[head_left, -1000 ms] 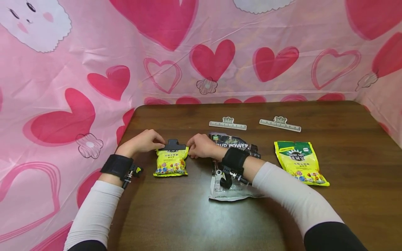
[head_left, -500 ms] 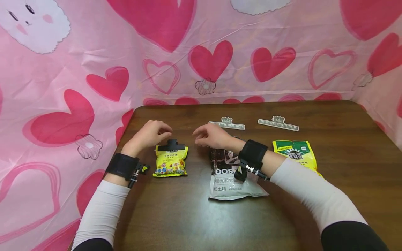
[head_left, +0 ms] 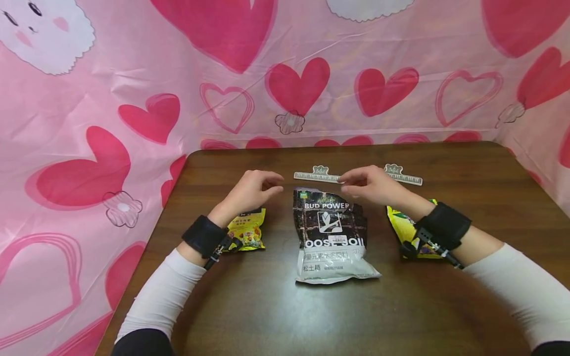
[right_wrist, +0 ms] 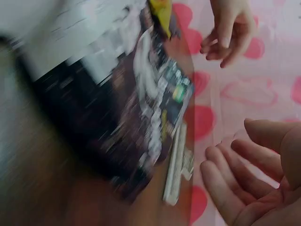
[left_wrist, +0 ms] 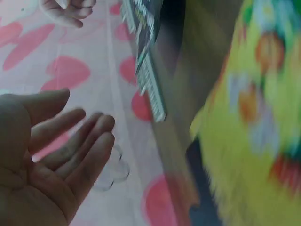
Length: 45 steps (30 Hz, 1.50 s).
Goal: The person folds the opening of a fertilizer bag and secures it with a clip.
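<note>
My left hand [head_left: 256, 190], fingers loosely bent and holding nothing, hovers above the upper end of a small yellow bag [head_left: 249, 230]. A black clip [left_wrist: 201, 202] at that bag's top shows in the left wrist view but is hidden by the hand in the head view. My right hand [head_left: 371, 185] is in the air with relaxed fingers, to the right of the top of a black and white "BUD POWER" soil-product bag [head_left: 330, 242]. Its fingertips overlap the right end of a white keyboard-patterned clip [head_left: 317, 176] in the head view.
A second keyboard-patterned clip [head_left: 407, 179] lies at the back, partly behind the right hand. Another yellow and green bag [head_left: 399, 223] lies at the right, largely covered by the right wrist. A pink heart-print cloth [head_left: 236, 44] hangs behind the brown table [head_left: 267, 316].
Both hands have let go of the black-clipped yellow bag, lifted and moved right. The left is now nearer the black and white bag; the right has passed over it. The bags stay put.
</note>
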Motion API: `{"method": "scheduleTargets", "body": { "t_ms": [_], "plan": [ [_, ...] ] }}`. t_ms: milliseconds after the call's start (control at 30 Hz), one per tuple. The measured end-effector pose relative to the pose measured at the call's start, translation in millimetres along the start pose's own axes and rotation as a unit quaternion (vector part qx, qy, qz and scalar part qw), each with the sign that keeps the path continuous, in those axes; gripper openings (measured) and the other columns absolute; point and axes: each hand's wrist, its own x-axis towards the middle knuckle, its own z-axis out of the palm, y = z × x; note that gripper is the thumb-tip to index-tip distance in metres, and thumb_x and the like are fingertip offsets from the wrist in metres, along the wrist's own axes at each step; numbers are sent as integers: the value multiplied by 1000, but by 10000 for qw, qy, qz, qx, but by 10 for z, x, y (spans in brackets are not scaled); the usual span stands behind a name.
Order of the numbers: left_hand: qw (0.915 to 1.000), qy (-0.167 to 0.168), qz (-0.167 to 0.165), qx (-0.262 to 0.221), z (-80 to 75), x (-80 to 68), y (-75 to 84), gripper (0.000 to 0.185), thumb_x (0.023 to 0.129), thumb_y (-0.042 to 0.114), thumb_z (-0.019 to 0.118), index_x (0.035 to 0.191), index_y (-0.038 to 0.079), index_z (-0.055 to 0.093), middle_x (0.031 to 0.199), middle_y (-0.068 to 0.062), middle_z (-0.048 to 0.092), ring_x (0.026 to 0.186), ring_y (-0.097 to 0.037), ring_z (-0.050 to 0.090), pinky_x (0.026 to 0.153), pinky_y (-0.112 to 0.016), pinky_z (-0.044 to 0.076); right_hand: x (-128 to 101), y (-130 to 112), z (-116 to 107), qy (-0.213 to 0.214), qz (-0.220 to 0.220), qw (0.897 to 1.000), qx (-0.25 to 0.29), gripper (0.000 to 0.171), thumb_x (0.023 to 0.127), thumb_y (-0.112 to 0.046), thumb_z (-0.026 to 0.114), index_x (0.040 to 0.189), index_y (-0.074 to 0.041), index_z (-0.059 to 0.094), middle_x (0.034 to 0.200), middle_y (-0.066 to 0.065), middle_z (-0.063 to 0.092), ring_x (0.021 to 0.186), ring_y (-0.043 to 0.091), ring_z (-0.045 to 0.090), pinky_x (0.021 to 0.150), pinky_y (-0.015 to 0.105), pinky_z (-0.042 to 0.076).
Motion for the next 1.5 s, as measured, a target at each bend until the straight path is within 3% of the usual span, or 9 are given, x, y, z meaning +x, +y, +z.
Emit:
{"method": "scheduleTargets", "body": {
  "t_ms": [200,367,467,633,833,1000,1200,1400,1500],
  "plan": [
    [9982,-273,-497,-203,168,52,31,40,94,24,67,127,2,64,107,-10,74,93,-22,69,82,-37,58,-282,238,-92,-55,400,9992,-55,36,96,-18,65,126,2,63,109,21,72,86,28,73,75,38,61],
    [9909,-523,-1145,-479,227,66,57,42,94,27,67,126,1,64,109,-12,74,95,-23,68,83,-37,57,-395,349,-63,50,727,9973,-24,37,96,-19,64,126,4,62,99,21,75,77,25,74,68,36,61],
    [9793,-823,-1535,-1030,268,83,75,43,95,28,66,128,1,63,110,-13,73,94,-23,70,83,-36,58,-445,388,-30,-52,1014,9948,130,37,96,-20,64,126,3,62,99,20,75,76,23,74,66,36,61],
    [9519,-1279,-2091,-1836,365,108,70,48,96,28,65,132,-3,59,116,-18,71,96,-23,74,87,-35,59,-484,432,70,-302,1351,9898,329,39,97,-24,63,126,2,61,99,19,74,73,21,74,64,35,61],
    [9276,-1481,-2490,-2359,438,125,46,46,97,25,63,132,-4,59,122,-20,69,96,-24,74,85,-34,59,-462,460,185,-379,1465,9867,591,43,98,-25,61,130,5,56,106,24,71,69,21,73,62,35,61],
    [9227,-1520,-2544,-2465,487,176,16,34,96,25,65,119,0,70,114,-15,71,85,-17,73,81,-32,60,-430,495,243,-308,1584,9818,1000,47,98,-21,62,134,8,50,101,23,72,70,21,73,64,37,61],
    [9254,-1589,-2458,-2408,558,221,22,23,94,22,68,87,0,72,80,-4,67,68,-11,70,72,-28,60,-385,528,300,-39,1820,9741,1341,52,96,-19,65,134,12,48,94,17,74,69,16,71,66,34,61],
    [9265,-1476,-2390,-2503,565,217,5,16,93,13,68,97,-1,74,85,-6,66,65,-9,67,69,-27,60,-376,529,307,126,1948,9639,1810,48,96,-17,65,129,14,52,98,14,74,72,10,68,69,30,61],
    [9261,-1356,-2344,-2627,571,210,1,13,93,11,68,94,-1,73,85,-6,66,65,-9,67,69,-28,60,-378,550,298,188,2011,9581,2029,46,95,-17,66,127,14,54,97,10,75,72,8,67,71,28,60]
  ]
}}
